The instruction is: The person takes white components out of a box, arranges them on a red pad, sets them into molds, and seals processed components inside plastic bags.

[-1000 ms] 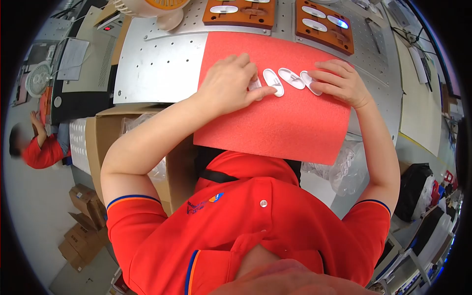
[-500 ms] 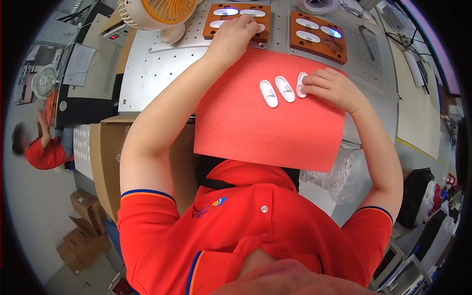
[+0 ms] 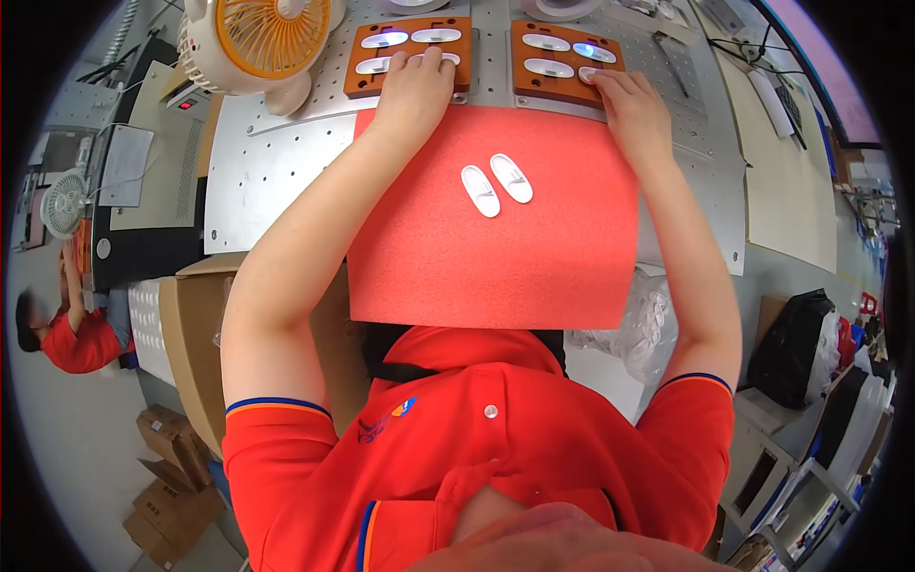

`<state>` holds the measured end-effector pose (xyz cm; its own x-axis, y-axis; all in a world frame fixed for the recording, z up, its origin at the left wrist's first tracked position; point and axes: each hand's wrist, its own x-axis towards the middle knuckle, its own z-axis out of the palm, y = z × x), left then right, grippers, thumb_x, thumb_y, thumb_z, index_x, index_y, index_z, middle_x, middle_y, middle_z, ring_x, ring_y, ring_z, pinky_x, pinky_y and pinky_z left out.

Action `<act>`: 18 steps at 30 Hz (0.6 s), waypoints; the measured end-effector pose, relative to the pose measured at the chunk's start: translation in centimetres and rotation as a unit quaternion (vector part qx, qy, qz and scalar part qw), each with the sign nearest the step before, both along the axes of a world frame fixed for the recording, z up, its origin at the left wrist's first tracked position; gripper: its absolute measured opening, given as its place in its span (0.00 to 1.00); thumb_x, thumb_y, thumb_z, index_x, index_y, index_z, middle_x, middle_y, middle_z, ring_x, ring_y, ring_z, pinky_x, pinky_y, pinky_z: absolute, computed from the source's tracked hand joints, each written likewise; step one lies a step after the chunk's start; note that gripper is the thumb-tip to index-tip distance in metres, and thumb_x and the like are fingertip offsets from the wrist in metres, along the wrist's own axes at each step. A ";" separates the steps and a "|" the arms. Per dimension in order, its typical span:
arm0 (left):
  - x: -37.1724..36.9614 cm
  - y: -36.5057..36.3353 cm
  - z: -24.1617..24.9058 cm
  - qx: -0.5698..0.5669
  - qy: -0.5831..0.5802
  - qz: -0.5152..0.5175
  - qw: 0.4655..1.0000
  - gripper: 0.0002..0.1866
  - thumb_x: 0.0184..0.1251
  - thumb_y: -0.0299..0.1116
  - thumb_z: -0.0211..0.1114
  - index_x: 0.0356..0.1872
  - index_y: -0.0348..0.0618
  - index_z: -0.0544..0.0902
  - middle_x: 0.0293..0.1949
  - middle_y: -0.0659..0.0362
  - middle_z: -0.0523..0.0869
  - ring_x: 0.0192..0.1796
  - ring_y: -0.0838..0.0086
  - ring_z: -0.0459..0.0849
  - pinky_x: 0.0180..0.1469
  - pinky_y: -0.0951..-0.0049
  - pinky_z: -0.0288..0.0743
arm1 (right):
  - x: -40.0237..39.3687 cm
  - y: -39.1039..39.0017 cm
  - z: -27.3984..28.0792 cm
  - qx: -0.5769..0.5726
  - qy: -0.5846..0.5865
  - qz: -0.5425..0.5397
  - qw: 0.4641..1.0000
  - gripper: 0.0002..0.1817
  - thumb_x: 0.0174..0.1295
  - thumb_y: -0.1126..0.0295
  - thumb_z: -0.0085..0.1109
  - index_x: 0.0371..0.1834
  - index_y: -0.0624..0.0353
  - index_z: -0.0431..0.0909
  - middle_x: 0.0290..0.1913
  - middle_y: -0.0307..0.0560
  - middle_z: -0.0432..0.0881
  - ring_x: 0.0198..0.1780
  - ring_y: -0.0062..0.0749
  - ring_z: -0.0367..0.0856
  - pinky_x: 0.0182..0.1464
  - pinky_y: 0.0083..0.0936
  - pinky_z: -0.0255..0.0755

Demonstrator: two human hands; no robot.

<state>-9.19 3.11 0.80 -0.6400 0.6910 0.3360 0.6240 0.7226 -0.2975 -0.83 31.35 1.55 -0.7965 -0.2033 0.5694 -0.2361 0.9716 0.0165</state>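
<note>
Co-worker in red (image 3: pixel 81 338), cardboard boxes (image 3: pixel 162 515) on floor, fan (image 3: pixel 274 38) on holed metal table (image 3: pixel 250 181), red mat (image 3: pixel 496 272), black bag (image 3: pixel 789 345). Left hand (image 3: pixel 414 93) bent over left brown block (image 3: pixel 404 51), touching white piece (image 3: pixel 452 59); grip can't tell. Two white ovals (image 3: pixel 480 192) on mat, between hands, nearer person. Right hand (image 3: pixel 633 107) narrow, fingertips at white oval piece (image 3: pixel 587 73) on right brown block (image 3: pixel 562 90); can't tell whether gripped.

matt foam-like mat (image 3: pixel 496 272), smooth plastic shells (image 3: pixel 480 192), dull metal tabletop (image 3: pixel 262 176)
</note>
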 end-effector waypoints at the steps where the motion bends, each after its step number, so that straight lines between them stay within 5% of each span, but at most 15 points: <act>1: 0.0 0.2 0.0 0.004 0.001 0.000 1.000 0.10 0.60 0.27 0.60 0.43 0.41 0.80 0.42 0.56 0.79 0.49 0.67 0.81 0.59 0.64 0.66 | 0.1 -0.4 0.0 0.004 0.001 0.000 1.000 0.10 0.60 0.72 0.58 0.45 0.50 0.81 0.46 0.33 0.82 0.49 0.32 0.78 0.47 0.31 0.73; 6: 0.5 0.3 -0.3 0.010 0.038 0.013 0.999 0.10 0.60 0.28 0.60 0.43 0.41 0.80 0.42 0.57 0.80 0.49 0.67 0.81 0.58 0.63 0.65 | -0.7 -1.4 0.4 0.173 -0.017 -0.106 0.979 0.11 0.62 0.70 0.54 0.45 0.45 0.83 0.42 0.29 0.83 0.46 0.27 0.78 0.48 0.29 0.68; 12: 0.7 0.4 -0.8 0.007 0.056 0.019 0.998 0.12 0.60 0.29 0.60 0.44 0.41 0.81 0.44 0.57 0.79 0.49 0.67 0.80 0.56 0.62 0.65 | -0.9 -2.5 -0.2 0.241 -0.087 -0.170 0.952 0.11 0.63 0.65 0.54 0.46 0.45 0.83 0.42 0.29 0.84 0.47 0.28 0.78 0.51 0.32 0.67; 16: 1.0 0.5 -0.6 0.016 0.065 0.026 0.997 0.12 0.59 0.29 0.60 0.44 0.42 0.81 0.43 0.57 0.79 0.49 0.66 0.80 0.56 0.62 0.65 | 0.1 -1.6 -1.2 0.186 -0.028 -0.143 0.972 0.11 0.65 0.63 0.53 0.47 0.45 0.82 0.45 0.30 0.84 0.50 0.28 0.78 0.55 0.32 0.66; 18: 1.1 0.3 0.1 0.031 -0.039 0.048 0.998 0.17 0.58 0.27 0.60 0.50 0.45 0.79 0.50 0.55 0.80 0.55 0.64 0.78 0.58 0.59 0.65 | 0.8 -1.1 -0.5 0.106 0.002 -0.093 0.990 0.12 0.66 0.62 0.53 0.49 0.46 0.82 0.50 0.33 0.83 0.53 0.30 0.78 0.57 0.32 0.67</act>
<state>-8.12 3.46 0.94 -0.7278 0.6048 0.3235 0.5708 0.7956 -0.2032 -0.05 30.21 1.07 -0.8294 -0.1680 0.5328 -0.0531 0.9731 0.2242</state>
